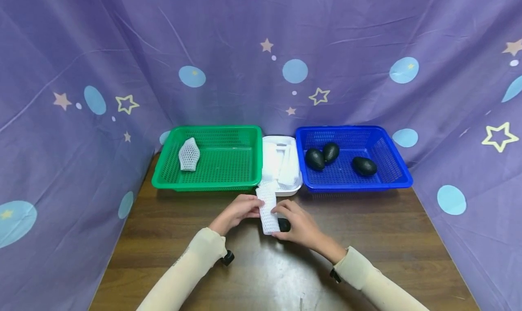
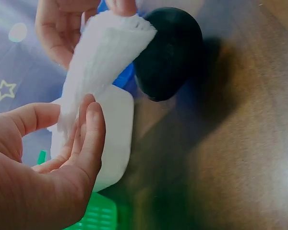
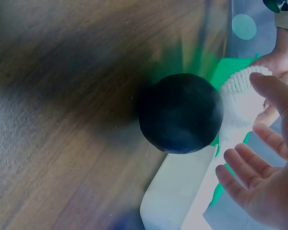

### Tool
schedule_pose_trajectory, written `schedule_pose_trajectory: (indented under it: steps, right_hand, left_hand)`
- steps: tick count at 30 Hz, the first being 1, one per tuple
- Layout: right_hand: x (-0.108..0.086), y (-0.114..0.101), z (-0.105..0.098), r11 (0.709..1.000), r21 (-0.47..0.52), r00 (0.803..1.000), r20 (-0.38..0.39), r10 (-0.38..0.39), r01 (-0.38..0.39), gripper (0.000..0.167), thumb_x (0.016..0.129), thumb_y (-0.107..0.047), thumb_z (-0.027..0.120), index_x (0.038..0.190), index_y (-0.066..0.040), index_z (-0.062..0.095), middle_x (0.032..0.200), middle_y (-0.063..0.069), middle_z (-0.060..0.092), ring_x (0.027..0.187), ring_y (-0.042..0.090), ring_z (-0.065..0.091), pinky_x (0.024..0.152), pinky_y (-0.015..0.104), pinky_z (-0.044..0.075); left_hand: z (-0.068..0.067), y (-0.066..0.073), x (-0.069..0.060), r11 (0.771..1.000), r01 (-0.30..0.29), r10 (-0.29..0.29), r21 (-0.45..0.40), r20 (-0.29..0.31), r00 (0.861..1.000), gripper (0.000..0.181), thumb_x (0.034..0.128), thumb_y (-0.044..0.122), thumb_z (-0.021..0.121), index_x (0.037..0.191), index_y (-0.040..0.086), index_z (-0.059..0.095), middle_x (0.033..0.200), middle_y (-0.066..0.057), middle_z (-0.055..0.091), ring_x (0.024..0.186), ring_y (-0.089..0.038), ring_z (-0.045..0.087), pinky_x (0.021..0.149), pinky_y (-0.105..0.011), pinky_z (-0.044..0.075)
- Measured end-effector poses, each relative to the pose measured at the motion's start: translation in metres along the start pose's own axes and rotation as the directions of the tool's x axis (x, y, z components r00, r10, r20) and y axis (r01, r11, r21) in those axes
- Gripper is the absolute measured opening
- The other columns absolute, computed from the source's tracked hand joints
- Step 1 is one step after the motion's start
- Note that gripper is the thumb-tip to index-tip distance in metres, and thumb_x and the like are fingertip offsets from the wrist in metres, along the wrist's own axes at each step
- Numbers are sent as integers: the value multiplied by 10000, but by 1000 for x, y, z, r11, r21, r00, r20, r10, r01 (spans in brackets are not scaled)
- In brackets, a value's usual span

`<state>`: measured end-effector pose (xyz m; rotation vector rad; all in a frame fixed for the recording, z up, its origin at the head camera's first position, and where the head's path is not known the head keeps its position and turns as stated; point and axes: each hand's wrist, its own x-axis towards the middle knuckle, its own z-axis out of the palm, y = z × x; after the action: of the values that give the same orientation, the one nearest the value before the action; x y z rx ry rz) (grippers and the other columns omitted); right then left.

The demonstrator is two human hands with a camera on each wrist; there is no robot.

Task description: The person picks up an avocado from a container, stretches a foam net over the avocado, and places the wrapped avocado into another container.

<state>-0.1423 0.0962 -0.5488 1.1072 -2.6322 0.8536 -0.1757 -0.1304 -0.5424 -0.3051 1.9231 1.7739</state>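
Note:
A white foam net sleeve (image 1: 268,211) is held up between the two hands, in front of the white tray. The left hand (image 1: 241,209) pinches the sleeve between thumb and fingers from its left side; the left wrist view shows this grip on the sleeve (image 2: 93,57). On the other side, the right hand (image 1: 299,225) has its thumb at the sleeve's near end, its other fingers spread loosely in the right wrist view. Beside the sleeve is a dark avocado (image 3: 181,113), on the table and partly hidden by the right hand in the head view.
A green basket (image 1: 208,185) at the left holds one avocado-shaped netted item (image 1: 189,155). The blue basket (image 1: 359,185) at the right holds several dark avocados (image 1: 364,166). Between them, a white tray (image 1: 288,192) contains more white sleeves (image 1: 289,166). A purple curtain surrounds the table.

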Motion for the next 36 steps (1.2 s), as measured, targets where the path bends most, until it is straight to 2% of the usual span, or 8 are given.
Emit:
schedule_pose_trajectory:
  steps: [8, 11, 15, 19, 22, 24, 29, 36]
  right_hand:
    - [3, -3, 2, 999, 42, 1000, -6, 5, -5, 330, 845, -262, 818, 1138, -143, 720, 1162, 12, 694, 1078, 162, 652, 904, 361, 569]
    - [6, -5, 3, 996, 82, 999, -40, 33, -30, 223, 890, -195, 770, 1097, -119, 736, 1090, 22, 725, 999, 180, 690, 851, 348, 583]
    - [11, -6, 2, 991, 122, 993, -92, 69, -57, 124, 907, -142, 757, 1022, -98, 754, 976, 20, 747, 873, 212, 715, 764, 319, 585]
    - [14, -6, 1, 988, 128, 989, -104, 101, -88, 105, 902, -113, 756, 1004, -86, 761, 936, 22, 750, 821, 230, 714, 720, 310, 571]
    - [16, -6, 1, 985, 129, 987, -106, 124, -110, 121, 904, -97, 748, 1021, -72, 764, 965, 44, 762, 830, 221, 723, 722, 319, 580]
    - [18, -6, 1, 984, 133, 984, -118, 135, -119, 126, 903, -81, 744, 1026, -62, 766, 986, 63, 767, 847, 213, 729, 734, 329, 592]
    - [22, -4, 0, 982, 148, 970, -194, 147, -119, 120, 870, -16, 740, 989, -23, 762, 945, 97, 767, 811, 198, 727, 727, 337, 608]
    - [23, 5, 0, 974, 182, 951, -251, 180, -136, 85, 849, 20, 740, 927, -13, 752, 839, 94, 755, 746, 199, 717, 691, 379, 613]
  left_hand:
    - [1, -6, 0, 1000, 5, -5, -19, 11, 1000, 216, 967, 139, 634, 1075, -45, 670, 792, 9, 662, 714, -86, 638, 720, -228, 592]
    - [0, -7, -1, 1000, -25, 25, -1, 74, 997, 273, 971, 186, 663, 1113, -46, 674, 866, -11, 712, 777, -107, 680, 788, -278, 610]
    - [0, -8, -5, 992, -115, 102, 49, 206, 973, 391, 936, 202, 740, 1221, -52, 654, 1053, -108, 759, 907, -133, 711, 942, -423, 584]
    - [2, -7, -10, 978, -187, 155, 95, 270, 950, 431, 862, 106, 807, 1235, -33, 643, 1098, -136, 758, 930, -119, 708, 911, -373, 583]
    - [3, -7, -10, 965, -228, 192, 130, 241, 951, 430, 835, 25, 792, 1224, -63, 631, 1066, -151, 754, 892, -104, 692, 800, -244, 567]
    - [3, -8, -9, 954, -252, 220, 161, 192, 956, 405, 828, 1, 761, 1202, -86, 633, 1030, -155, 749, 850, -91, 672, 769, -231, 561]
    - [1, -9, -6, 940, -262, 252, 220, 74, 965, 334, 850, 14, 719, 1163, -88, 661, 995, -149, 735, 809, -88, 643, 788, -321, 590]
    - [-5, -10, -5, 953, -254, 256, 164, 10, 967, 278, 859, -20, 709, 1121, -105, 674, 947, -138, 730, 778, -87, 652, 778, -316, 614]
